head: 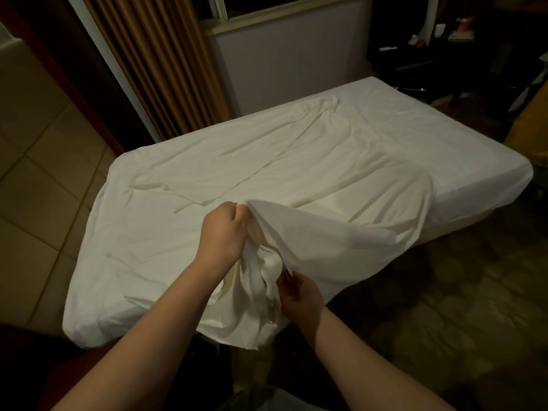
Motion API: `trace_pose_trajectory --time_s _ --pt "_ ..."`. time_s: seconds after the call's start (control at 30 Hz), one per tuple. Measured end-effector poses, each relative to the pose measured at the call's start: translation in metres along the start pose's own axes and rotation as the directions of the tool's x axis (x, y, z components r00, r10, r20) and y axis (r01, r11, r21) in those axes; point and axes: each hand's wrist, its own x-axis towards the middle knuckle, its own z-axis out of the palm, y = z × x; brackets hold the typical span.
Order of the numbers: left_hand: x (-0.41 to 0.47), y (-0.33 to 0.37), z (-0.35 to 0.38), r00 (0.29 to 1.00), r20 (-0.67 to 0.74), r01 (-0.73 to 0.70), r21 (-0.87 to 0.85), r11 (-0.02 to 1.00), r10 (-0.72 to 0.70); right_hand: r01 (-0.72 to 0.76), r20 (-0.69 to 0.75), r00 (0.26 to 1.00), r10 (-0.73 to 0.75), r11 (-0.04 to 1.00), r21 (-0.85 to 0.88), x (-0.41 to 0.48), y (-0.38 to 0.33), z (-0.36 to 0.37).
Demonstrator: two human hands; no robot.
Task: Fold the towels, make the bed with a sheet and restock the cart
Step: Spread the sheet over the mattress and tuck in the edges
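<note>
Sheet (296, 161) bunched in both hands at near edge of bed (480, 185)

We see the sheet lying loose and creased over most of the bed, not squared to it. The far right part of the mattress shows beyond its edge. Near us a fold is lifted off the surface, and a twisted bunch hangs down over the near edge.

The left hand (222, 232) is up above the bed, its fingers (237, 213) curled tight round the top of the lifted fold. The right hand (301, 295) is lower, at the bed edge. Its fingers (284, 281) pinch a hem or edge of the hanging bunch. How many layers they hold we cannot tell.

Our read is that this is the bed-making step, early on, with an edge or corner being sorted out before spreading. We cannot pick out towels or a cart.

Risks from here:
- If the right hand has more than one layer, a pull will drag the whole bunch instead of opening it.
- The twist between the hands could lock tighter if both pull apart without untwisting first.
- A hard tug toward us could slide the spread part off the far side, as nothing is tucked in.
- The hanging end is close to the carpet (444, 292) and could touch it if dropped.
</note>
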Motion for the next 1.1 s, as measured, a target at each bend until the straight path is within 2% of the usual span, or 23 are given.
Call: trace_pose_trajectory --time_s 0.03,0.07,0.1,0.23,0.43,0.53,0.63,0.73,0.8,0.87,0.97,1.03,1.07,1.1 --pt "0.001 -0.002 -0.002 1.0 -0.002 0.002 0.005 1.0 -0.001 -0.075 -0.064 0.994 0.092 0.972 0.224 0.006 -0.001 0.001" --pt "0.002 -0.005 -0.004 1.0 -0.004 0.004 0.011 1.0 -0.004 -0.178 -0.067 0.973 0.221 0.903 0.391 0.006 -0.004 0.004" --pt "0.002 -0.007 -0.006 1.0 -0.006 0.008 0.014 1.0 -0.008 -0.225 -0.035 0.958 0.286 0.817 0.531 0.01 -0.005 0.004" --pt "0.006 -0.011 -0.01 1.0 0.002 0.006 0.009 1.0 -0.006 -0.183 -0.076 0.954 0.289 0.766 0.616 0.009 -0.005 0.007" --pt "0.017 -0.011 -0.019 0.999 0.032 -0.03 0.054 0.998 0.028 0.071 -0.221 0.973 0.067 0.824 0.562 0.004 -0.036 -0.002" --pt "0.018 -0.006 -0.019 0.997 0.067 -0.04 0.039 0.998 0.037 0.122 -0.226 0.974 -0.009 0.863 0.49 -0.003 -0.051 -0.004" --pt "0.017 0.004 -0.016 0.993 0.103 -0.058 -0.001 0.998 0.058 -0.023 -0.151 0.984 0.099 0.899 0.437 -0.003 -0.036 -0.004" --pt "0.019 0.017 -0.014 0.99 0.119 -0.075 -0.024 0.997 0.077 -0.252 0.019 0.965 0.262 0.903 0.347 0.005 -0.006 -0.002" --pt "0.022 0.025 -0.015 0.988 0.129 -0.088 -0.024 0.996 0.09 -0.323 0.108 0.946 0.305 0.91 0.26 0.003 0.0 -0.001" --pt "0.025 0.03 -0.015 0.986 0.136 -0.089 -0.036 0.995 0.094 -0.337 0.2 0.936 0.291 0.905 0.26 0.001 -0.006 0.001" --pt "0.027 0.03 -0.016 0.987 0.135 -0.082 -0.042 0.996 0.087 -0.316 0.216 0.944 0.249 0.868 0.384 0.0 -0.011 0.004" --pt "0.027 0.028 -0.016 0.986 0.144 -0.082 -0.048 0.995 0.088 -0.242 0.12 0.969 0.214 0.922 0.303 0.005 -0.006 0.0" --pt "0.026 0.027 -0.016 0.985 0.147 -0.083 -0.049 0.995 0.089 -0.264 0.136 0.964 0.229 0.894 0.362 0.006 -0.005 0.0" --pt "0.026 0.025 -0.016 0.985 0.148 -0.081 -0.05 0.995 0.087 -0.252 0.105 0.968 0.23 0.904 0.344 0.009 -0.004 -0.001"
